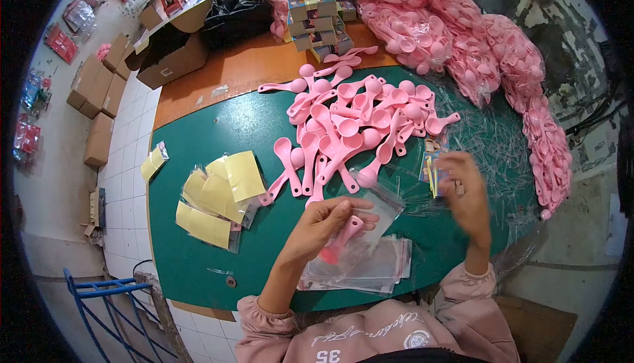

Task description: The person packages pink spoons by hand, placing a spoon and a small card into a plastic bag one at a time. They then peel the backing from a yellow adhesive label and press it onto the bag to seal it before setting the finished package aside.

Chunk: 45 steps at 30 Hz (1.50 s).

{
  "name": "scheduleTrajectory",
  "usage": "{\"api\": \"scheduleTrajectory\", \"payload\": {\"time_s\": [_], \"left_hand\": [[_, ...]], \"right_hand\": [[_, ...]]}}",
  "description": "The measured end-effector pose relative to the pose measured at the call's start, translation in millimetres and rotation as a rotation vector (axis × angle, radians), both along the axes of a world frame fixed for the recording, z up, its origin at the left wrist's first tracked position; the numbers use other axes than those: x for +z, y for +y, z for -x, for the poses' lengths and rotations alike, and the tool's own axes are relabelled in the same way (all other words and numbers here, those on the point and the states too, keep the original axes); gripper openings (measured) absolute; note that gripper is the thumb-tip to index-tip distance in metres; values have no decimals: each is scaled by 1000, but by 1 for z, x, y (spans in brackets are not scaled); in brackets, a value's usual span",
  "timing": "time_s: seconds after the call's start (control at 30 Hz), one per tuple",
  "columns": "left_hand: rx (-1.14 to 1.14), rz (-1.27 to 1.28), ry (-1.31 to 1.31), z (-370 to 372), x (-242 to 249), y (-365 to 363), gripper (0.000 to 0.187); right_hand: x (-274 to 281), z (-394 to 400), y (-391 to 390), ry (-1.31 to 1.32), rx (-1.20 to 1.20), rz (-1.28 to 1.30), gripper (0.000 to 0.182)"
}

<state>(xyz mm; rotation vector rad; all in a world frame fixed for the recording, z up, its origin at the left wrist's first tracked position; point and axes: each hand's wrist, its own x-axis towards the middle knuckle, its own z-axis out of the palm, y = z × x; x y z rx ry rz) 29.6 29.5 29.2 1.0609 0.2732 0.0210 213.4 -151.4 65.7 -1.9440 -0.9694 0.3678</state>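
A pink spoon in a clear bag is gripped at lower centre of the frame.

The fingers of the left hand [321,221] are closed on a pink spoon [341,237] sitting in a clear plastic bag [376,208]. The right hand [464,191] is raised at right, blurred; whether its fingers are open or closed cannot be told. Beneath, a stack of clear bags [370,267] lies on the green table [218,128]. Loose pink spoons [356,122] are heaped above centre; yellow packets [218,194] lie at left.
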Motion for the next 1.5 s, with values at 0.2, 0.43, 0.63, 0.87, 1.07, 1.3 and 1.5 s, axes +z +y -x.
{"api": "scheduleTrajectory", "payload": {"time_s": [0.2, 0.43, 0.63, 0.87, 1.07, 1.3, 1.5], "left_hand": [[57, 6, 15, -2, 2, 0, 40], [-9, -76, 38, -3, 1, -2, 38], [-164, -121, 13, -3, 0, -4, 35], [-259, -241, 57, 0, -3, -7, 33], [-331, -515, 44, 0, -11, -14, 44], [-271, -676, -1, 11, -6, 1, 73], [-229, -330, -48, 18, 4, 29, 65]], "right_hand": [[-46, -42, -63, -57, -511, 291, 36], [8, -23, -49, -111, -462, 188, 14], [21, 27, 4, 377, -122, -221, 13], [27, 21, 14, 93, 319, 154, 16], [1, 28, 29, 46, 623, 281, 21], [-16, 20, 23, 364, 440, 128, 19], [0, 14, 19, 791, 280, 7, 25]]}}
